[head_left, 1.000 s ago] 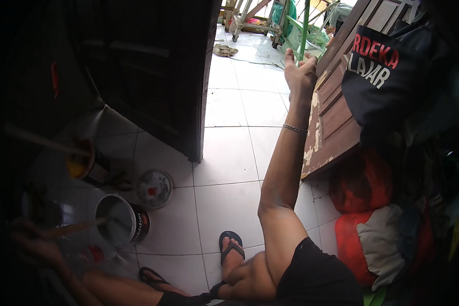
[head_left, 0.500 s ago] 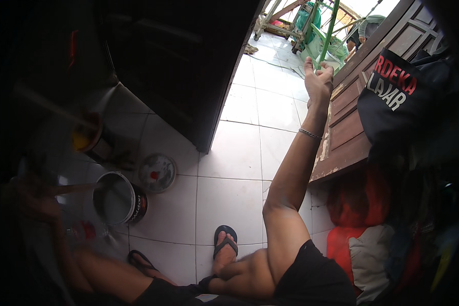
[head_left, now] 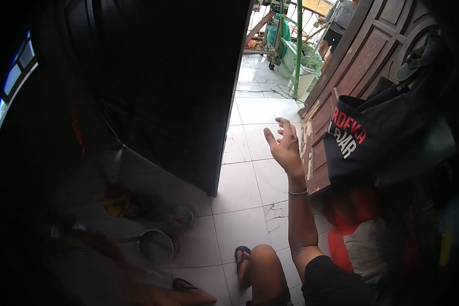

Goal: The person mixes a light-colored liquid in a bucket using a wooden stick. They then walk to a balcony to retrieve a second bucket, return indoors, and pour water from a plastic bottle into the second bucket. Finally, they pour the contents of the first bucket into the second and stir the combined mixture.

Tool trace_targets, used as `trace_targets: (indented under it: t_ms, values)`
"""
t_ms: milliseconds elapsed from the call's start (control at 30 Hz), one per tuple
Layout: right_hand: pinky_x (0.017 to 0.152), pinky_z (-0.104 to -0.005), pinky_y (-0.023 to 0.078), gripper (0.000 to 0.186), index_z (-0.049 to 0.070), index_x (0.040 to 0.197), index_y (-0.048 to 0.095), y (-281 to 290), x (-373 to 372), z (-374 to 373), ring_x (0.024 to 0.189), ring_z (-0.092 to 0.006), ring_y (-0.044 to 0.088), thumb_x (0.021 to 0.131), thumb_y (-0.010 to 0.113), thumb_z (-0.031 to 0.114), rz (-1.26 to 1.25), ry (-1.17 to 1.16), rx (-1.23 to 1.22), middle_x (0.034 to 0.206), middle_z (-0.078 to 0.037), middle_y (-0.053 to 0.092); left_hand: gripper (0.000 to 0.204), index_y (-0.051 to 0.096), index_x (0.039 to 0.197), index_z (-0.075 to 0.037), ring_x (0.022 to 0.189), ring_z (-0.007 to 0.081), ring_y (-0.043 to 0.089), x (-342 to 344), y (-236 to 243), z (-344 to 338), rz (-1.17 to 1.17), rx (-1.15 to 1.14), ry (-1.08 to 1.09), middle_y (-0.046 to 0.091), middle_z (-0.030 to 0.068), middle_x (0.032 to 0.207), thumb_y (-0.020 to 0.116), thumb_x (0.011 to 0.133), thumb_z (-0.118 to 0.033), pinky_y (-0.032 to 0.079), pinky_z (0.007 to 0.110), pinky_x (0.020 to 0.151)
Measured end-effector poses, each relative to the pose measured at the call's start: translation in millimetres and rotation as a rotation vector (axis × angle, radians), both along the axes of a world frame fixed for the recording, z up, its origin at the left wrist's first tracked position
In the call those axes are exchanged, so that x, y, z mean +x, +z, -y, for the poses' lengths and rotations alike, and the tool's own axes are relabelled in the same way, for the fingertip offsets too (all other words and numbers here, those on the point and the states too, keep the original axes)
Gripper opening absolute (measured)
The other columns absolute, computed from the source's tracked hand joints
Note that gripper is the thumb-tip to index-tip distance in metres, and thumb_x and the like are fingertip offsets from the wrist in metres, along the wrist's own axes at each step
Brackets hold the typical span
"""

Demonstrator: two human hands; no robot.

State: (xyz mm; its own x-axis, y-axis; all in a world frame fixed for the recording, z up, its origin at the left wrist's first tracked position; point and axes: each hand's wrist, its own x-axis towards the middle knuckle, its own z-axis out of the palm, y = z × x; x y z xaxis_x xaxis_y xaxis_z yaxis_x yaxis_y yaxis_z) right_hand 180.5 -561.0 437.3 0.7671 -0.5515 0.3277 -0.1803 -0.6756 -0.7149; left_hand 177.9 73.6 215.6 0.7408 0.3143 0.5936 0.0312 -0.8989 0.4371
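My right hand (head_left: pixel 285 149) is stretched out in mid-air above the pale floor tiles, fingers apart and nothing in them. Close by on its right is the edge of a brown panelled door (head_left: pixel 319 158) with peeling paint. At the dim lower left, my left hand (head_left: pixel 81 240) appears closed around the end of a brown stick-like handle (head_left: pixel 126 238). That handle reaches to the rim of a paint bucket (head_left: pixel 174 248). Behind the bucket lies a round, clear-looking lid (head_left: pixel 182 219) with a red centre. Darkness hides most of my left fingers and the bucket's contents.
A dark door panel (head_left: pixel 209 153) stands on the left of the doorway. A black printed bag (head_left: pixel 349 137) hangs on the right, above red and grey cloth (head_left: pixel 367 247). A yellow-topped container (head_left: pixel 115 201) sits at left. Outside are a green pole (head_left: pixel 298 51) and another person (head_left: pixel 339 20).
My right hand has drawn back from the green pole area toward me and lower in view. The view has shifted, showing the person outside more fully. My left hand stays near the bucket.
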Motion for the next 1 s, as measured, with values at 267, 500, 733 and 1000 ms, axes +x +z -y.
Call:
trace_targets:
  t_ms: [267, 500, 733, 1000]
  values:
    - [0.084, -0.0380, 0.058, 0.048, 0.000, 0.130, 0.054, 102, -169, -59, 0.108, -0.0319, 0.063, 0.093, 0.069, 0.027, -0.326, 0.090, 0.389, 0.125, -0.021, 0.054, 0.047, 0.056, 0.128, 0.000, 0.114, 0.0329, 0.060, -70, 117, 12, -0.790, 0.102, 0.083, 0.063, 0.0190, 0.120, 0.058, 0.093, -0.031, 0.046, 0.042, 0.099]
    - [0.085, -0.0378, 0.058, 0.047, 0.001, 0.130, 0.053, 288, -249, -47, 0.111, -0.0318, 0.063, 0.091, 0.070, 0.023, -0.365, -0.003, 0.552, 0.129, -0.020, 0.054, 0.050, 0.059, 0.128, -0.001, 0.121, 0.0358, 0.058, -105, 234, 96, -1.311, -0.074, -0.222, 0.062, 0.0208, 0.129, 0.063, 0.087, -0.030, 0.044, 0.042, 0.103]
    - [0.103, -0.0455, 0.045, 0.033, 0.000, 0.127, 0.052, 490, -174, 88, 0.124, -0.0382, 0.052, 0.096, 0.061, 0.008, 0.208, -0.203, -0.438, 0.134, -0.021, 0.050, 0.033, 0.068, 0.113, -0.004, 0.106, 0.0363, 0.064, -115, 330, 353, -1.130, -0.075, -0.930, 0.067, 0.0187, 0.111, 0.062, 0.081, -0.010, 0.050, 0.043, 0.095]
    - [0.101, -0.0482, 0.046, 0.035, 0.000, 0.120, 0.056, 460, 2, 234, 0.120, -0.0403, 0.051, 0.089, 0.067, 0.014, 0.186, -0.209, -0.537, 0.133, -0.022, 0.048, 0.033, 0.062, 0.117, -0.006, 0.096, 0.0395, 0.063, -39, 442, 564, -0.873, 0.394, -1.781, 0.064, 0.0179, 0.105, 0.061, 0.084, -0.011, 0.052, 0.048, 0.083]
